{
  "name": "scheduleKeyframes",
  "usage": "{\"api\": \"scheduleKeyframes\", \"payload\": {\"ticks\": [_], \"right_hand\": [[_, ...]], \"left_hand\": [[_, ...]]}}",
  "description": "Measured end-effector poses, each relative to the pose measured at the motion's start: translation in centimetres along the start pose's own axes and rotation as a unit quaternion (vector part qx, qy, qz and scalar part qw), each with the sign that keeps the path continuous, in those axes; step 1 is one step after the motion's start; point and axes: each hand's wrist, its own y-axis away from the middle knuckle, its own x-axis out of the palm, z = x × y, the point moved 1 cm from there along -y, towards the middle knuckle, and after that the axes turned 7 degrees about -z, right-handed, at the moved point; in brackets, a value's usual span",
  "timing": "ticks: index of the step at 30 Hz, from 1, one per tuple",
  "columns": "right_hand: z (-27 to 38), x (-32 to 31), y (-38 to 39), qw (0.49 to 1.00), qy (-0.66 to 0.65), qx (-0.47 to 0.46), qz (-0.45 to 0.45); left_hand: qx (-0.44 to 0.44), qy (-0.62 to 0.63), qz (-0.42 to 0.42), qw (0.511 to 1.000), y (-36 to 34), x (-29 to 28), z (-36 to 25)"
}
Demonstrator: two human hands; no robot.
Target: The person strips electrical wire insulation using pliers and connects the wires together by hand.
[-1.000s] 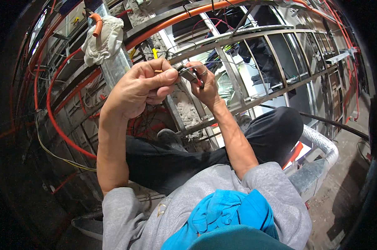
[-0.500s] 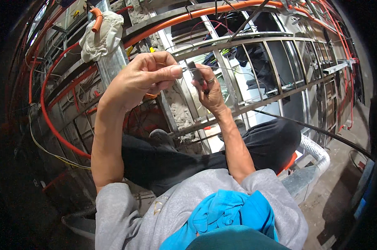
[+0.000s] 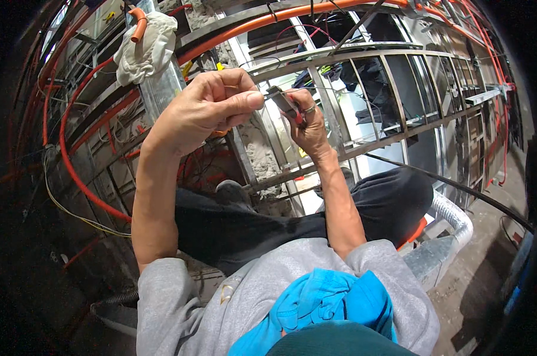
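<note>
The right hand [image 3: 311,124] is wrapped around a hand tool [image 3: 285,102] with a dark head and red on its handles, while the left hand [image 3: 212,110] pinches thumb against fingers just beside the tool's head; what lies in that pinch is too small to tell. The tool is raised between the two hands, above the wearer's lap.

Behind it stretches a ladder-like metal frame [image 3: 375,144], its bars spanning two long rails. The worker, in a gray shirt [image 3: 292,261] and dark pants [image 3: 250,228], sits with knees spread, a bright blue cloth [image 3: 333,296] near the chest. An orange conduit [image 3: 233,32] crosses overhead in the view, and a red tube [image 3: 65,142] curves down at left. Silvery ducting [image 3: 452,216] bends beside the right knee. At upper left, a pale rag [image 3: 147,50] drapes over metal, a short orange pipe [image 3: 139,26] against it.
</note>
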Motion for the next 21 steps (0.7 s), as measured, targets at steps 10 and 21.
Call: {"api": "scheduleKeyframes", "payload": {"ticks": [10,21], "right_hand": [[1.7,-0.6,-0.9,1.0,0.022,-0.006,-0.015],[5.8,-1.4,4.1,0.954,-0.079,0.281,0.065]], "left_hand": [[0.004,0.021,0.005,1.0,0.3,-0.2,0.0],[0.021,-0.003,-0.054,0.998,-0.9,-0.2,1.0]]}}
